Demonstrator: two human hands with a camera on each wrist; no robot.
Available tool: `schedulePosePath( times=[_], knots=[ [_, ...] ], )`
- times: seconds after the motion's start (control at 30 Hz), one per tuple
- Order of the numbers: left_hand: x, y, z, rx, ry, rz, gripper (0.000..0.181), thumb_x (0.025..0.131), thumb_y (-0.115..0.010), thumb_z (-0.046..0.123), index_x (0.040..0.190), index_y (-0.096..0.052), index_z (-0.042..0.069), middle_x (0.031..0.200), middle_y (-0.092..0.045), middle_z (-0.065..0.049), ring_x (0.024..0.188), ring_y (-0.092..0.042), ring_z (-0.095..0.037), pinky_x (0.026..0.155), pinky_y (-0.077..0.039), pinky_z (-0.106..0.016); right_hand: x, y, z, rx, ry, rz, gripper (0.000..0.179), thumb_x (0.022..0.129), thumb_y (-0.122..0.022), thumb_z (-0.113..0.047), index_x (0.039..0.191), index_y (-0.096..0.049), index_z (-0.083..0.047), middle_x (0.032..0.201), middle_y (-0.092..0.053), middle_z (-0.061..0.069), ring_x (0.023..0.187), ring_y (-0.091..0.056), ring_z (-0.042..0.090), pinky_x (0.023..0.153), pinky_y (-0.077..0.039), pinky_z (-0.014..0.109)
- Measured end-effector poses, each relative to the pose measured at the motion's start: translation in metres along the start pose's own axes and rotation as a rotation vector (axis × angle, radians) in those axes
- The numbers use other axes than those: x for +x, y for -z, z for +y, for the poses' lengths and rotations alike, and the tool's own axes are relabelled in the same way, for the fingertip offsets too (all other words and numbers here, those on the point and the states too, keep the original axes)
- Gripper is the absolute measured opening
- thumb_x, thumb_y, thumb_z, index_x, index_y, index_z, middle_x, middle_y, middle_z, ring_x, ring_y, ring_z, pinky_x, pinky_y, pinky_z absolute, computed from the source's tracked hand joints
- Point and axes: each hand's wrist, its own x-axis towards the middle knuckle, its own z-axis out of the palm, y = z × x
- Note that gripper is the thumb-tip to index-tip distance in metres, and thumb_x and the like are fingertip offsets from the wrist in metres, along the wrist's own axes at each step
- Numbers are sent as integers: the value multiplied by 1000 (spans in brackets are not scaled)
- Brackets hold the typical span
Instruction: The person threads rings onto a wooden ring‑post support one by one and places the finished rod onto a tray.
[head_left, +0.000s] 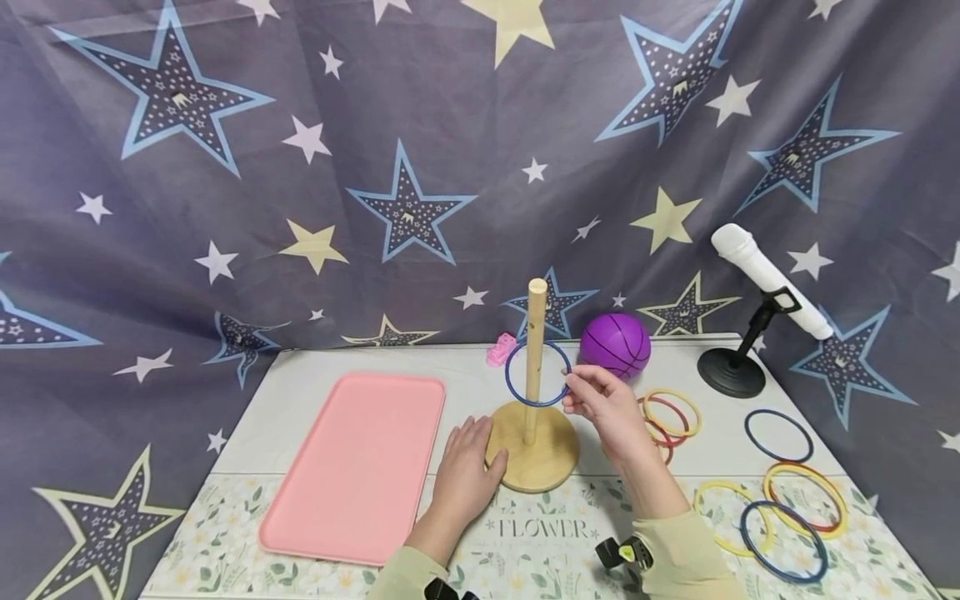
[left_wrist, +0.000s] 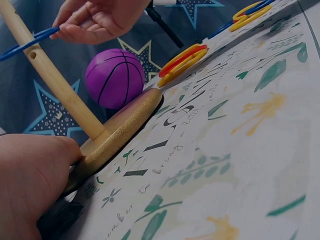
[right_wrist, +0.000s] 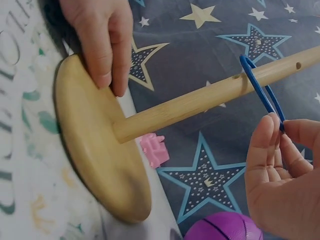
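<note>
A wooden peg (head_left: 536,333) stands upright on a round wooden base (head_left: 551,467). Around the upper part of the peg, tilted, is a blue ring (right_wrist: 257,87). My right hand (head_left: 611,412) pinches that ring at its right side between thumb and fingertips, seen close up in the right wrist view. My left hand (head_left: 467,475) rests at the left edge of the base, its fingers fairly straight and its thumb over the wood. Small holes in the peg show near the ring in the right wrist view.
A pink tray (head_left: 356,467) lies to the left. Behind the peg are a pink toy (head_left: 501,350) and a purple ball (head_left: 615,345). Yellow and red rings (head_left: 672,412) lie right of the base, with several more rings (head_left: 783,560) farther right. A white microphone (head_left: 772,279) leans on its black stand.
</note>
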Motion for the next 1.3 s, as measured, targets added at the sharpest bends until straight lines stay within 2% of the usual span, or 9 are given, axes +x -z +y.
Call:
schedulePosePath(
  times=[0.2,0.43,0.83,1.3],
  knots=[
    [0,-2,-1,-1,-12,15,60,105,-71,24,153,-57,-9,157,-59,-27,154,-46,-45,132,-27,-61,2,6,9,-21,-29,-3,25,109,-67,-3,127,-64,15,91,-69,7,75,-71,12,75,-66,25],
    [1,-1,0,-6,0,8,61,106,-71,25,154,-57,-8,158,-58,-25,156,-45,-44,133,-26,-60,6,11,16,-79,-49,-35,28,109,-66,-3,130,-63,17,101,-73,8,79,-71,14,81,-67,28],
    [1,-1,1,-8,11,-1,61,106,-70,26,155,-56,-7,159,-58,-24,157,-43,-43,134,-24,-59,5,18,23,-178,-106,-146,31,110,-66,-5,131,-64,17,92,-71,8,79,-71,13,77,-66,26],
    [1,-2,1,-11,11,4,61,106,-71,25,155,-56,-7,159,-58,-23,157,-43,-43,134,-24,-59,9,24,40,-269,-152,-175,30,109,-68,-7,129,-64,15,91,-71,9,78,-70,16,72,-66,27]
  ],
)
